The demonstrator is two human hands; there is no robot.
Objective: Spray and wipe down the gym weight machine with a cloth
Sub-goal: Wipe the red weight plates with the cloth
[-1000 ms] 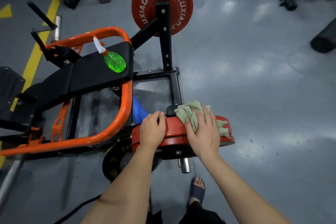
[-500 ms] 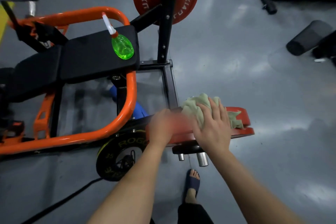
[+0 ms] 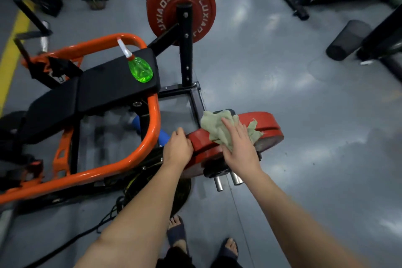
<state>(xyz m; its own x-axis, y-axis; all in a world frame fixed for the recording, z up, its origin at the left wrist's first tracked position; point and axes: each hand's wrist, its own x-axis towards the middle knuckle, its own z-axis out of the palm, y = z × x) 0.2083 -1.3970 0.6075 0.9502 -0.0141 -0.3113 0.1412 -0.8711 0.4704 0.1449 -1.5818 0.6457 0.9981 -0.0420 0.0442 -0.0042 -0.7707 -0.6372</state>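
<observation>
A crumpled green cloth point(image 3: 219, 128) lies on the rim of the near red weight plate point(image 3: 268, 125) of the machine. My right hand point(image 3: 240, 148) presses flat on the cloth with straight fingers. My left hand point(image 3: 178, 148) grips the plate's left edge, fingers curled over it. The machine has an orange tube frame point(image 3: 152, 124) and a black padded seat point(image 3: 108, 85). A green spray bottle point(image 3: 140, 69) with a white nozzle lies on the seat's far right corner.
A second red plate point(image 3: 167, 4) hangs on the black upright post farther off. Two chrome pegs point(image 3: 226, 179) stick out below the near plate. A black plate and cable lie on the grey floor. My sandalled feet point(image 3: 177, 233) stand just behind. Other equipment and a mesh bin point(image 3: 348, 39) sit at right.
My left hand shifted along the plate to its left edge and now grips it. My right hand and the cloth stayed on the rim. The head view moved slightly.
</observation>
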